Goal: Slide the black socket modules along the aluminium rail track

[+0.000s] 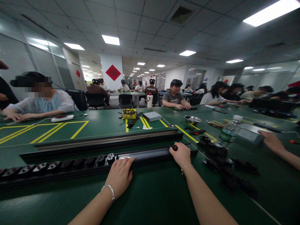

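Note:
A long black power track rail [150, 155] lies across the table in front of me. Black socket modules [77, 163] sit in a row along its left part, and its silvery channel shows on the right. My left hand [120, 173] is on the rail beside the last module, fingers over the top and thumb on the near side. Near the rail's right end, my right hand [182, 154] is closed around a small round black socket module [174, 147], mostly hidden by the fingers. More black modules [220, 159] lie in a loose pile to the right.
Behind lies a second black rail [112, 139]. A water bottle [228, 132], metal bowl [192, 119], grey box [152, 116], yellow tool holder [129, 114] and black-red tool [197, 132] stand around. At right, another person's hand [272, 140] touches a silver metal box [250, 132].

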`<action>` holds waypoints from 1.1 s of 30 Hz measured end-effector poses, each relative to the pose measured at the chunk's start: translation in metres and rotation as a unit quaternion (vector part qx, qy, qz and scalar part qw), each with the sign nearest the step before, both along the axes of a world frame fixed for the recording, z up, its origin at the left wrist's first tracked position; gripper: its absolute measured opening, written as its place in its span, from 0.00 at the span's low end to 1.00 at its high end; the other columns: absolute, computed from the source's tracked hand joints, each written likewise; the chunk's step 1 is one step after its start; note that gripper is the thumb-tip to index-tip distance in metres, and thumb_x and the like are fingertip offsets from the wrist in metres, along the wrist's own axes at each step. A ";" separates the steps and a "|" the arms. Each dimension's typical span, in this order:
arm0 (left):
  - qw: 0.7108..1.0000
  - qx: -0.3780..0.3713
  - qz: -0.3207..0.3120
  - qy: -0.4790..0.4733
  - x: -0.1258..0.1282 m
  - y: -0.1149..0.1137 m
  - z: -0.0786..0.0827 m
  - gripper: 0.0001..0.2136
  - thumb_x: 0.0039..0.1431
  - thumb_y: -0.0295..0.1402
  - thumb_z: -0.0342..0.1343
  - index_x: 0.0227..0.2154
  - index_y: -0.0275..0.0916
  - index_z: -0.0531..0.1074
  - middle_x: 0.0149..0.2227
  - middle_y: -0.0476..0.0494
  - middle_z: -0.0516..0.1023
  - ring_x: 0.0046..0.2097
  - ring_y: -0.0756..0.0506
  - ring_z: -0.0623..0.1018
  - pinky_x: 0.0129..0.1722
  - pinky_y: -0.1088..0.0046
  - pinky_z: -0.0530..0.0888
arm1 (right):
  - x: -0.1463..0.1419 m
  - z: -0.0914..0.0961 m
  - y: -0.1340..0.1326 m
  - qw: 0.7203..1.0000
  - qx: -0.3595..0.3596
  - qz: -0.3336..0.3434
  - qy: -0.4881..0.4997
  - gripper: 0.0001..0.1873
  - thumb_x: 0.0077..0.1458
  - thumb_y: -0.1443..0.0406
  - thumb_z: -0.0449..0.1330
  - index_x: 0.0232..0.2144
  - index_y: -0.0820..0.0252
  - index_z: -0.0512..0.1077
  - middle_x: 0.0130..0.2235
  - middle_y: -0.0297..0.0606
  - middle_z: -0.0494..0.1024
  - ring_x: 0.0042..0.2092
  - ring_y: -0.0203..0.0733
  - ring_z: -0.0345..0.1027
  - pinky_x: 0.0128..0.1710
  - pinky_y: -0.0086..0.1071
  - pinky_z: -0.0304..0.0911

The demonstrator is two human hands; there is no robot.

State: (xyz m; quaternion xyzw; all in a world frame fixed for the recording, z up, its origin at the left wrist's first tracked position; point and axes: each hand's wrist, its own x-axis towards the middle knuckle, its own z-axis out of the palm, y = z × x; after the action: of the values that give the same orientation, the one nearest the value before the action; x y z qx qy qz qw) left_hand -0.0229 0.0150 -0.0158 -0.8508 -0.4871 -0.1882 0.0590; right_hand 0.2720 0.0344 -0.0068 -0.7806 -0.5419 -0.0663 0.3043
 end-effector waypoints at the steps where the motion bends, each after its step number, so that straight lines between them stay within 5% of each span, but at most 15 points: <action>1: 1.000 0.002 0.000 -0.001 0.000 0.000 0.000 0.21 0.53 0.28 0.46 0.51 0.44 0.60 0.46 0.45 0.70 0.47 0.45 0.67 0.51 0.65 0.58 | 0.000 0.000 0.000 1.000 0.000 0.002 -0.001 0.14 0.47 0.59 0.52 0.33 0.59 0.71 0.42 0.41 0.74 0.50 0.46 0.60 0.50 0.38 0.49; 33: 1.000 0.009 0.000 0.000 0.000 -0.001 0.000 0.20 0.53 0.28 0.46 0.51 0.45 0.60 0.45 0.46 0.70 0.47 0.45 0.68 0.50 0.65 0.59 | -0.001 0.000 0.002 1.000 0.001 0.003 0.008 0.19 0.48 0.59 0.50 0.39 0.63 0.71 0.45 0.45 0.72 0.51 0.46 0.61 0.52 0.38 0.49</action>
State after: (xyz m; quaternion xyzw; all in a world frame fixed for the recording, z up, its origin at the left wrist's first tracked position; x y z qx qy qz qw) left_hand -0.0234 0.0143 -0.0158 -0.8504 -0.4850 -0.1928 0.0667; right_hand 0.2707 0.0360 -0.0067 -0.7792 -0.5418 -0.0600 0.3094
